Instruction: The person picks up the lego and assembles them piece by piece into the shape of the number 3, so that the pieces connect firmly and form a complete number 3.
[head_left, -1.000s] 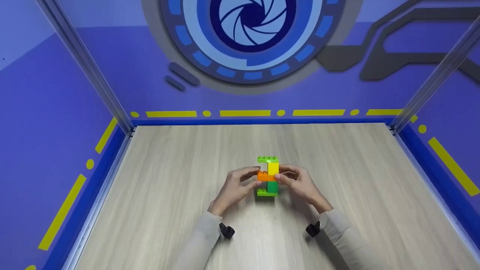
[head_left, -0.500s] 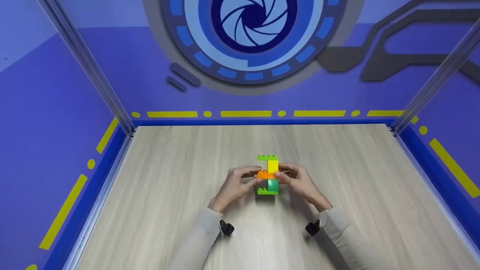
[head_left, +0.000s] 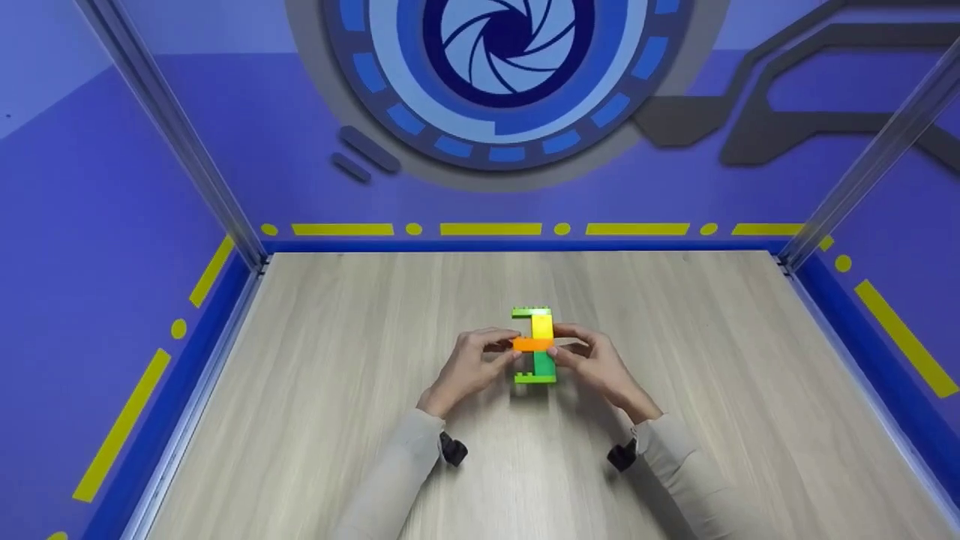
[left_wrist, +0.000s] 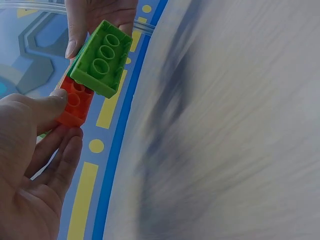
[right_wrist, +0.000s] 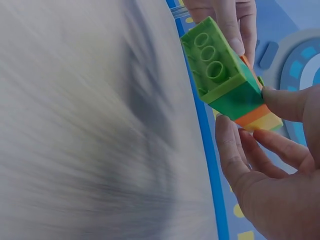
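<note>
A stack of toy building bricks is held up above the table in both hands. From the bottom it has a light green brick (head_left: 534, 379), a dark green brick (head_left: 544, 364), an orange brick (head_left: 529, 345), a yellow brick (head_left: 541, 326) and another light green brick (head_left: 529, 311). The left hand (head_left: 471, 369) pinches the orange brick's protruding left end between thumb and fingers. On the stack's right side, the right hand (head_left: 606, 369) grips around the orange and dark green bricks. Both wrist views show the hollow underside of the lower light green brick (left_wrist: 102, 60).
The wood-grain table (head_left: 360, 322) lies below the hands. A blue-purple wall (head_left: 480, 202) with yellow dashes stands behind it, and side walls with metal posts (head_left: 180, 142) close in the left and right. Black camera mounts (head_left: 453, 448) sit at both wrists.
The brick stack has shifted slightly upward in the head view and tilted, so less of the studded tops shows. Both hands keep their grip and have barely moved.
</note>
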